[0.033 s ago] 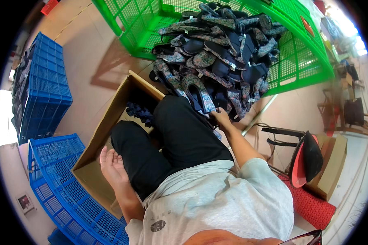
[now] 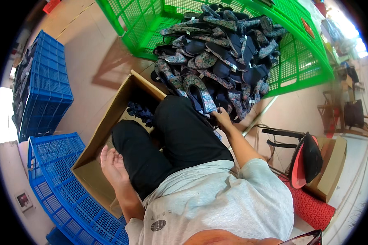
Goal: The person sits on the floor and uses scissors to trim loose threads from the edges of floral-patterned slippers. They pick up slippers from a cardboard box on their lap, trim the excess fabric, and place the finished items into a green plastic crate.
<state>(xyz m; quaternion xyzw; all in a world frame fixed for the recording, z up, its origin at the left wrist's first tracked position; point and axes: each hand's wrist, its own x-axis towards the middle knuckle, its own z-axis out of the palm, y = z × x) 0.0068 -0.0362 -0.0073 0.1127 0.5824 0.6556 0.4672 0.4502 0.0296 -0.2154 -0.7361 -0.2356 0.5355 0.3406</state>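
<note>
Pinching the floral shoe (image 2: 209, 105), right hand (image 2: 223, 117) barely shifting!
We're still grasping its edge, while our left hand (image 2: 115, 166) is lying loosely open near our knee (image 2: 126, 132).

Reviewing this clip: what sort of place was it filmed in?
Probably a small footwear workshop or sorting area: patterned slip-on shoes lie heaped at a green plastic crate, blue mesh crates stand to the left, and an open cardboard box sits by the person's legs.
</note>
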